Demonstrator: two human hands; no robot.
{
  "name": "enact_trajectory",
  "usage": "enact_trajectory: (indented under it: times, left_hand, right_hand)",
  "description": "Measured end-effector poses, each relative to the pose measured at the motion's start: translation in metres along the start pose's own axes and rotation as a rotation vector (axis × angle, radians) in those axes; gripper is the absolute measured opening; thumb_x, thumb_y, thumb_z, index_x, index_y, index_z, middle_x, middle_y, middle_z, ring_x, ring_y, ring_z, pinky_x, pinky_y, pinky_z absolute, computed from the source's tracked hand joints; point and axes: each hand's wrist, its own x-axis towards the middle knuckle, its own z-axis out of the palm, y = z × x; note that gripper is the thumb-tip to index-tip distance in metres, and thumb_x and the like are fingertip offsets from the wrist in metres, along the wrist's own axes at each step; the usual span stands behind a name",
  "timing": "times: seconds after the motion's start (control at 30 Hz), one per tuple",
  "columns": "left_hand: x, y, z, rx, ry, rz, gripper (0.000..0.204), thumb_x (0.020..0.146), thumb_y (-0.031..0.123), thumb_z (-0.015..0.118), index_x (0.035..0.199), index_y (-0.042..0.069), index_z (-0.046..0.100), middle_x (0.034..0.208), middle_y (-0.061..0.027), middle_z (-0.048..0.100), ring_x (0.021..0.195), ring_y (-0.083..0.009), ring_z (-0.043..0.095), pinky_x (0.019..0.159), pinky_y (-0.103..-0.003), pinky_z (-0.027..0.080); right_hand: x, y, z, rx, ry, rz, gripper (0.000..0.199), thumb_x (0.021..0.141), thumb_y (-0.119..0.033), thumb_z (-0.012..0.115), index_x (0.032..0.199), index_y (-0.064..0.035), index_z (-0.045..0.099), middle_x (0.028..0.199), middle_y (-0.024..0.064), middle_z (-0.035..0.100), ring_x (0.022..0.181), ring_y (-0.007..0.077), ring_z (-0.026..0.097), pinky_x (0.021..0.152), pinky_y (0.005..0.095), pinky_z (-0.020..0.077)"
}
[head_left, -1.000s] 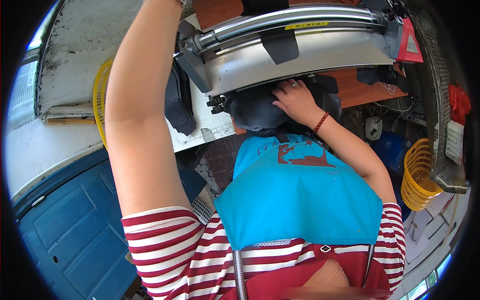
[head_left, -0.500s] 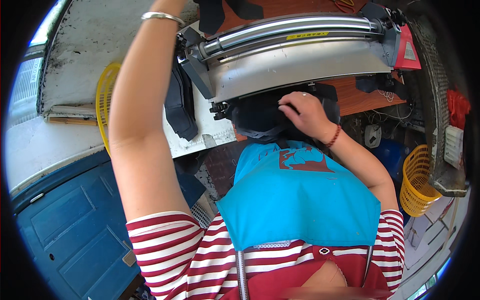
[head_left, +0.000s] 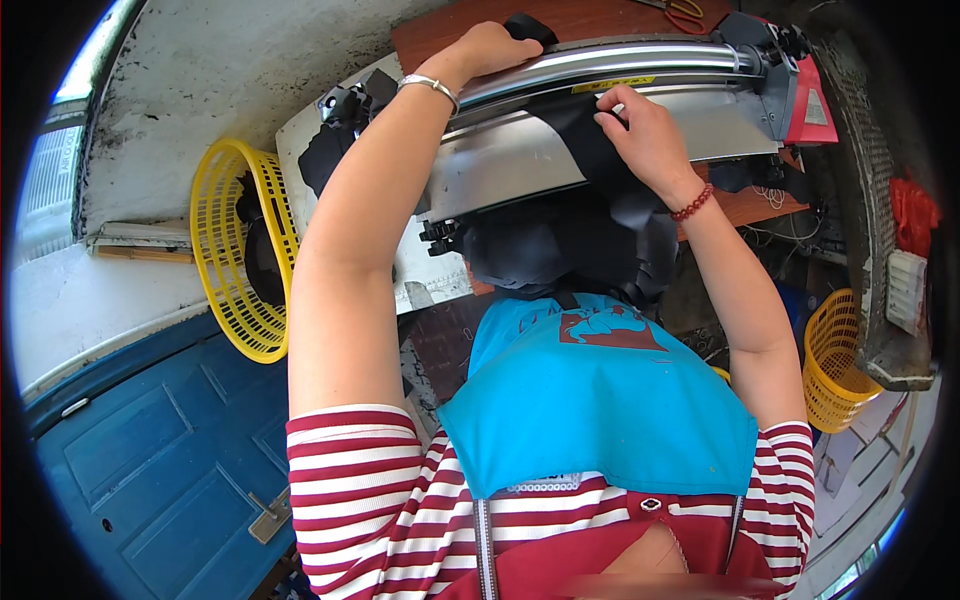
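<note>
A long silver machine [head_left: 520, 165] with a rounded metal bar along its top stands on a wooden bench. Dark fabric [head_left: 560, 240] hangs from under it in a bunched heap in front of me. My left hand [head_left: 495, 48], with a silver bracelet at the wrist, rests on the left part of the bar, next to a black piece of cloth. Near the machine's middle, my right hand [head_left: 640, 130], with a red bead bracelet, pinches the top edge of the dark fabric against the silver plate.
A yellow plastic basket [head_left: 235, 250] holding dark pieces lies at the left. Another yellow basket [head_left: 835, 360] stands at the right. A blue panelled door [head_left: 150, 470] lies low at the left. The machine's red end cap [head_left: 805, 90] is at the right; red-handled scissors [head_left: 685, 15] lie behind it.
Both hands have gone up: the left from out of view onto the bar, the right from the fabric heap under the machine to the plate, drawing the fabric's edge up with it.
</note>
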Motion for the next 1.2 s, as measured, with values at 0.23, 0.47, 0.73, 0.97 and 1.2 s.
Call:
enact_trajectory:
  times: [0.23, 0.47, 0.73, 0.97, 1.2]
  left_hand:
    - [0.036, -0.037, 0.004, -0.319, 0.186, -0.086, 0.024, 0.090, 0.016, 0.072, 0.077, -0.004, 0.067, 0.070, -0.0095, 0.062, 0.066, -0.0212, 0.062, 0.065, -0.040, 0.054]
    - [0.017, -0.008, -0.062, -0.558, 0.402, -0.022, 0.023, 0.098, 0.022, 0.059, 0.094, -0.001, 0.064, 0.075, -0.0064, 0.060, 0.055, -0.0194, 0.058, 0.047, -0.034, 0.054]
    - [-0.034, -0.008, -0.160, -0.801, 0.533, 0.143, 0.017, 0.102, 0.012, 0.053, 0.115, 0.004, 0.061, 0.091, -0.0066, 0.064, 0.066, -0.0180, 0.061, 0.054, -0.032, 0.055]
    - [-0.070, 0.012, -0.174, -0.605, 0.825, 0.330, 0.036, 0.098, -0.001, 0.048, 0.126, 0.003, 0.070, 0.099, -0.0110, 0.073, 0.074, -0.0164, 0.068, 0.053, -0.030, 0.055]
    - [-0.006, -0.016, -0.042, 0.291, 0.561, 0.576, 0.021, 0.085, 0.020, 0.066, 0.090, 0.004, 0.080, 0.081, -0.0176, 0.074, 0.067, -0.0293, 0.066, 0.068, -0.038, 0.053]
  right_hand:
    - [-0.038, -0.008, -0.008, -0.376, 0.267, -0.500, 0.015, 0.088, -0.017, 0.075, 0.101, -0.0128, 0.067, 0.080, 0.0030, 0.060, 0.069, 0.0264, 0.066, 0.064, 0.0376, 0.0539]
    - [-0.102, 0.006, 0.072, -0.164, -0.280, -0.463, 0.023, 0.088, -0.019, 0.075, 0.106, -0.0083, 0.068, 0.104, 0.0084, 0.068, 0.090, 0.0284, 0.068, 0.077, 0.0400, 0.0547]
    - [-0.099, 0.019, 0.097, -0.270, -0.279, -0.552, 0.019, 0.086, -0.024, 0.075, 0.097, -0.0094, 0.067, 0.111, 0.0070, 0.063, 0.109, 0.0297, 0.059, 0.094, 0.0461, 0.0470]
    - [-0.092, -0.022, 0.026, 0.234, -0.217, -0.296, 0.013, 0.092, -0.014, 0.072, 0.098, -0.0038, 0.067, 0.087, 0.0090, 0.068, 0.079, 0.0233, 0.067, 0.081, 0.0352, 0.0516]
    - [-0.045, -0.013, -0.005, 0.369, -0.192, 0.194, 0.025, 0.096, -0.012, 0.068, 0.117, 0.0000, 0.063, 0.084, 0.0116, 0.070, 0.076, 0.0137, 0.066, 0.072, 0.0289, 0.0516]
